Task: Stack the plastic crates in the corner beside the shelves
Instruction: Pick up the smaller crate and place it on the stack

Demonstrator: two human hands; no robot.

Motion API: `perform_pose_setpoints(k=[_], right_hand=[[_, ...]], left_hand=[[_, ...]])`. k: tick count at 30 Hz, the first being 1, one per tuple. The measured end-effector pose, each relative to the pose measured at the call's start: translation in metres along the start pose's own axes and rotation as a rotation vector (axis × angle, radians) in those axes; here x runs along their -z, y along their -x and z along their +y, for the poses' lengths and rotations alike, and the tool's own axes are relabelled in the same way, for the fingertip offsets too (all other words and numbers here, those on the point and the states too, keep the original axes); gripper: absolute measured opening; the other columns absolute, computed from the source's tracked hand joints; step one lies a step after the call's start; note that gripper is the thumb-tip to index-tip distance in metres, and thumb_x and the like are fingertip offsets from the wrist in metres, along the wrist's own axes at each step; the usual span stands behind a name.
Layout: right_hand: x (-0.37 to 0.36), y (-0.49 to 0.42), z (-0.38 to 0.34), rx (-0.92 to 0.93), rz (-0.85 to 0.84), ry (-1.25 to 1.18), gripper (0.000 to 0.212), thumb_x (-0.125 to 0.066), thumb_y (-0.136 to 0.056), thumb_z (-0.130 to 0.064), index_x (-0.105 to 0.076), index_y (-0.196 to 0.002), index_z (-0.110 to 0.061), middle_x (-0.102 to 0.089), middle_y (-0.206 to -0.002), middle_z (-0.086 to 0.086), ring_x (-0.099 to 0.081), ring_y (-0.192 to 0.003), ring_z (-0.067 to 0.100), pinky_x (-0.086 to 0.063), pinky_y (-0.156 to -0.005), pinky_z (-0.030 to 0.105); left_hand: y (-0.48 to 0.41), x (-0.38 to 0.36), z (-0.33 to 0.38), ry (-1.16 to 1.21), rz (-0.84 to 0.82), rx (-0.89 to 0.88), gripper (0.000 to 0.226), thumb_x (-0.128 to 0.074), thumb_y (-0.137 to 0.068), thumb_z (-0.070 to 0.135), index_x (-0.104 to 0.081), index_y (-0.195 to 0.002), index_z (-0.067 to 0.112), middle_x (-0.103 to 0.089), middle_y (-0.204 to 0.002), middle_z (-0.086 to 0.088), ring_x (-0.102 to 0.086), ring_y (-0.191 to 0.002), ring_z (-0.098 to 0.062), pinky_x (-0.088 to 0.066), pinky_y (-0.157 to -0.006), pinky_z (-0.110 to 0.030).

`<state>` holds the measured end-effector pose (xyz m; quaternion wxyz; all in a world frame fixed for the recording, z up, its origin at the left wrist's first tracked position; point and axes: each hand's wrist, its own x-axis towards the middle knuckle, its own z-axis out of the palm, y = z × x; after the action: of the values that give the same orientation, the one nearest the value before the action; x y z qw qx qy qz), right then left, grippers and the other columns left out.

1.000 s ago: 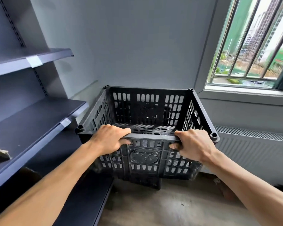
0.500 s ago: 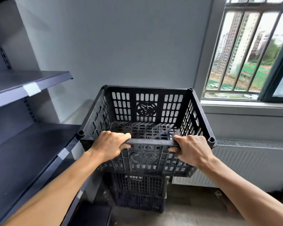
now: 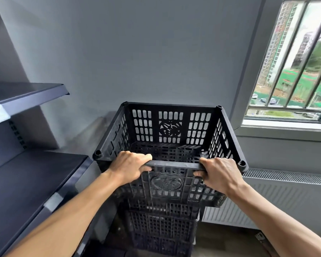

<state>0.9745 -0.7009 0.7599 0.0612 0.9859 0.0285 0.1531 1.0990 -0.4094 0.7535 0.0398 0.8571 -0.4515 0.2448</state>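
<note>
A black slotted plastic crate (image 3: 170, 127) is held up in front of me by its near rim. My left hand (image 3: 131, 166) grips the rim left of centre and my right hand (image 3: 218, 174) grips it right of centre. The crate is empty. Below it stands a stack of black crates (image 3: 161, 227) on the floor in the corner, between the shelves and the radiator. The held crate's base sits just above or on the stack's top; the contact is hidden.
Dark grey metal shelves (image 3: 32, 179) run along the left, close to the crates. A white radiator (image 3: 285, 197) lines the wall under the barred window (image 3: 293, 67) on the right. The grey wall is right behind the crate. Wooden floor (image 3: 228, 242) shows at lower right.
The crate has risen with both hands still gripping its rim, and the view has tilted up. The stack of crates underneath has come into sight below it.
</note>
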Motion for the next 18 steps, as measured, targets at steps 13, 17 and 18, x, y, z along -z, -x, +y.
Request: perform_pose_setpoints(k=[13,17,18], right_hand=[[-0.066,-0.095,0.043,0.047,-0.057,-0.062,0.028,-0.042,-0.097,-0.046,-0.056,-0.101,-0.022,-0.053,-0.067,-0.009,-0.056,-0.055,0.012,-0.053,-0.059,0.028],[-0.072,-0.113,0.045,0.044,-0.057,-0.056,0.028,-0.041,-0.096,-0.046,-0.055,-0.1,-0.022,-0.059,-0.068,-0.006,-0.055,-0.055,0.014,-0.05,-0.058,0.028],[-0.072,-0.116,0.044,0.043,-0.052,-0.05,0.028,-0.042,-0.096,-0.046,-0.055,-0.099,-0.022,-0.06,-0.068,-0.005,-0.053,-0.054,0.015,-0.047,-0.056,0.027]], left_hand=[[-0.069,-0.077,-0.056,0.015,-0.183,0.103,0.043,-0.05,-0.091,0.056,-0.059,-0.115,0.022,-0.067,-0.08,0.008,-0.066,-0.068,-0.014,-0.053,-0.064,-0.033],[-0.08,-0.084,-0.067,0.041,-0.21,0.112,0.033,-0.056,-0.09,0.052,-0.058,-0.106,0.023,-0.064,-0.074,0.008,-0.063,-0.065,-0.015,-0.044,-0.058,-0.03],[-0.082,-0.085,-0.07,0.049,-0.218,0.113,0.031,-0.056,-0.09,0.052,-0.056,-0.1,0.023,-0.061,-0.07,0.008,-0.058,-0.061,-0.014,-0.041,-0.057,-0.03]])
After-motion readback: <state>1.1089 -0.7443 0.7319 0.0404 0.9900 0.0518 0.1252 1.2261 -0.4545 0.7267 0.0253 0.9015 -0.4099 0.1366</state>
